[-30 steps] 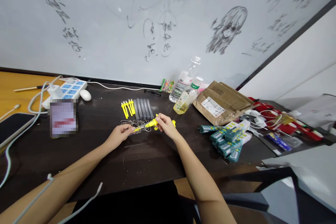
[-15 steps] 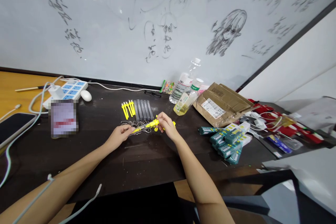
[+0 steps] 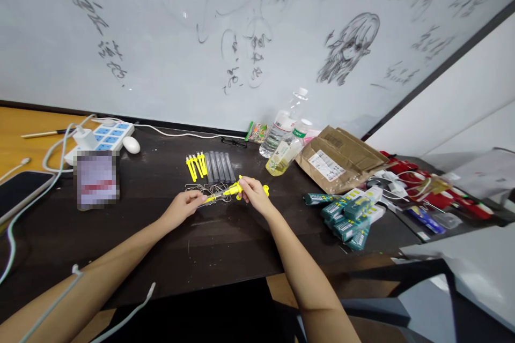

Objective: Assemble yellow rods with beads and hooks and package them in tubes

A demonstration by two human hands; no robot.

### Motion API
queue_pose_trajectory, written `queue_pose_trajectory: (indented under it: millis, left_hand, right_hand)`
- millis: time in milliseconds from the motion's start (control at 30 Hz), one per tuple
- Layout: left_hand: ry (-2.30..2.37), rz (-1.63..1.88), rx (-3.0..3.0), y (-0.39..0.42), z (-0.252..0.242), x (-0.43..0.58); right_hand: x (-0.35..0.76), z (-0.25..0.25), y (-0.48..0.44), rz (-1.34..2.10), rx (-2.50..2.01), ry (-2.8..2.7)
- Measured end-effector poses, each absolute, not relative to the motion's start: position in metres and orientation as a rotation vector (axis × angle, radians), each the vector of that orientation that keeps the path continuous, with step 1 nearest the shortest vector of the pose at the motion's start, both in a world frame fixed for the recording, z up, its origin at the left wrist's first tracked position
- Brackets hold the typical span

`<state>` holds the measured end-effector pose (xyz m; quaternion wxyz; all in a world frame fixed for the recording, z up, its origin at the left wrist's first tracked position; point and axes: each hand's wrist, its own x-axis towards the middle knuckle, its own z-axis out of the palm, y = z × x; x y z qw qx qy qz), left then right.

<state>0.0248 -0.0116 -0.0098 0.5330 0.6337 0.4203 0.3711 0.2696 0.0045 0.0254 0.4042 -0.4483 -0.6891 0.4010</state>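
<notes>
My left hand [image 3: 184, 208] pinches the near end of a slim clear tube [image 3: 218, 196], with some yellow showing inside it by the fingertips. At the tube's other end sits a yellow plastic fitting [image 3: 232, 190], gripped between the thumb and fingers of my right hand [image 3: 255, 195]. The two parts are in line, slightly above the dark desk; how far one goes into the other I cannot tell. Behind the tube lies a tangle of thin metal wire hooks [image 3: 193, 187]. More yellow plastic [image 3: 266, 189] shows just beyond my right hand, partly hidden.
Several yellow pieces [image 3: 196, 166] and grey clear tubes [image 3: 219, 167] lie in rows behind my hands. Bottles [image 3: 281, 134], a cardboard parcel [image 3: 341, 158] and green-and-white boxes [image 3: 350, 217] stand or lie to the right. A power strip [image 3: 115, 136] and white mouse [image 3: 131, 144] are left.
My right hand and the yellow fitting have shifted very slightly, with the fingers settling lower on it. My left hand keeps the same hold on the tube.
</notes>
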Motion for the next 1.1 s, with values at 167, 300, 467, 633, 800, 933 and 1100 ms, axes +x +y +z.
queue_pose_trajectory:
  millis: [167, 300, 467, 633, 800, 933, 1100]
  left_hand:
    - [0.972, 0.841, 1.557, -0.012, -0.006, 0.023]
    - [0.941, 0.78, 1.615, -0.013, 0.0, 0.022]
    - [0.907, 0.698, 1.69, -0.017, 0.004, 0.021]
    - [0.904, 0.674, 1.744, -0.021, 0.006, 0.023]
    - [0.971, 0.754, 1.694, -0.025, 0.011, 0.026]
    - [1.006, 0.76, 1.702, -0.027, 0.014, 0.027]
    - [1.003, 0.791, 1.694, -0.024, 0.006, 0.027]
  right_hand:
    - [0.269, 0.022, 0.007, 0.995, -1.146, -1.75]
    - [0.27, 0.019, 0.008, 0.999, -1.16, -1.739]
    - [0.271, 0.014, 0.011, 0.972, -1.208, -1.719]
    - [0.27, 0.01, 0.012, 0.907, -1.244, -1.698]
    - [0.27, 0.012, 0.011, 0.887, -1.263, -1.706]
    - [0.268, 0.014, 0.009, 0.879, -1.271, -1.707]
    - [0.267, 0.013, 0.009, 0.916, -1.272, -1.686]
